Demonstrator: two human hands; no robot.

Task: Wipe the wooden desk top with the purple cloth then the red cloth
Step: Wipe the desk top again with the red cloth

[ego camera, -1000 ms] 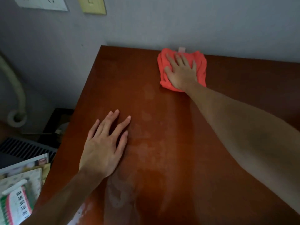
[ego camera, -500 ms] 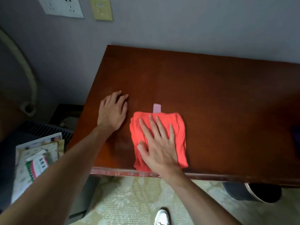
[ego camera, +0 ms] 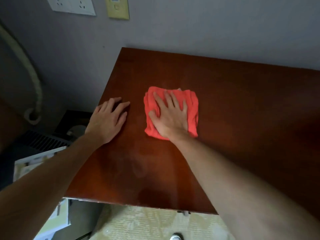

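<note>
The right hand [ego camera: 170, 118] is pressing flat, fingers spread, on the folded red cloth [ego camera: 192, 111], lying mid-counter [ego camera: 242, 110]. Soft and light, it is likely bunching unless pinned centrally. Left of the cloth, the left hand [ego camera: 106, 119] is resting released.

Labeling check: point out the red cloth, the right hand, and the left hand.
red cloth [ego camera: 192, 108], head view: bare right part of the folded cloth.
right hand [ego camera: 170, 118], head view: back of the hand, flat on the cloth.
left hand [ego camera: 106, 121], head view: back of the hand, on the desk.
</note>
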